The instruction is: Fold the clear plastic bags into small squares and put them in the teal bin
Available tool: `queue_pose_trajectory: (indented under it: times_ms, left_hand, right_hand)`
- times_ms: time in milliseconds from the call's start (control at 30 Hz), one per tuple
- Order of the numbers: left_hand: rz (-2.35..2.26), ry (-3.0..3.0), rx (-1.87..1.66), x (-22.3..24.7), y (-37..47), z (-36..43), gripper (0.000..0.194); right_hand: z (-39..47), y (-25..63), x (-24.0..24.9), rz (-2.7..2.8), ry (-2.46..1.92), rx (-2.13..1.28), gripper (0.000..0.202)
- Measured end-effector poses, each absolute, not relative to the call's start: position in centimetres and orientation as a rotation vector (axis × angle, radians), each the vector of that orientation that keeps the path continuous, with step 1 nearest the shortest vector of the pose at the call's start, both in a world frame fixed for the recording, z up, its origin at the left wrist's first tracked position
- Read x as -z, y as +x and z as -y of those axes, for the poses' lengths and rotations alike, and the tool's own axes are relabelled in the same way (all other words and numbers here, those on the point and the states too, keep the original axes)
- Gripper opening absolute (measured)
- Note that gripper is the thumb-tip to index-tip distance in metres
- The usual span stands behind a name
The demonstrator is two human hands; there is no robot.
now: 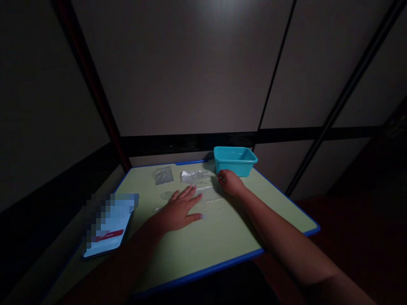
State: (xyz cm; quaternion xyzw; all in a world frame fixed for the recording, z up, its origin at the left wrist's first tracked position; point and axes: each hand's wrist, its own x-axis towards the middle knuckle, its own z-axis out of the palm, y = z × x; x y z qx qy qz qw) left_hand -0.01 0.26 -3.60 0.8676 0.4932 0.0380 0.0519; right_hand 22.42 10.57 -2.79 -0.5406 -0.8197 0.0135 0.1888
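My left hand [182, 208] lies flat with fingers spread, pressing on a clear plastic bag [210, 194] stretched across the table. Just in front of a turquoise basin, my right hand [229, 182] has its fingers pinched together near the end of another clear, crinkled wrapper. What the pinch holds is too small to make out. That crinkled, silvery plastic wrapper [190, 176] lies beyond my left fingertips. Farther left is a flat, greyish see-through packet [164, 175].
The turquoise basin [235, 156] stands at the table's far right corner. A lit tablet [111, 222], partly blurred out, lies at the left edge. The pale green table [203, 250] has a blue rim, with cabinet panels close behind.
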Motion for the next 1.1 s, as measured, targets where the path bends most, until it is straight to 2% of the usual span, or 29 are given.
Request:
queue_pose_trajectory:
  times_ms: [267, 433, 600, 767, 1100]
  left_hand:
    - [-1.415, 2.620, -0.075, 3.7, -0.2, -0.4, 0.061]
    - [-1.461, 2.581, -0.115, 3.8, -0.1, -0.7, 0.061]
    - [-1.488, 2.529, -0.115, 3.9, 0.0, -0.8, 0.058]
    - [-1.511, 2.525, -0.125, 4.1, -0.2, -1.0, 0.057]
    - [-1.562, 2.518, -0.136, 4.3, -0.2, -1.1, 0.057]
  right_hand:
    - [-11.9, 22.9, 3.9, 2.328, -1.563, -0.157, 0.013]
    - [-12.6, 23.3, 4.4, 2.245, -1.607, -0.172, 0.020]
    - [-12.9, 23.4, 4.3, 2.272, -1.611, -0.220, 0.015]
    - [-12.5, 23.3, 4.0, 2.305, -1.633, -0.251, 0.030]
    - [-12.0, 23.0, 3.6, 2.411, -1.690, -0.271, 0.024]
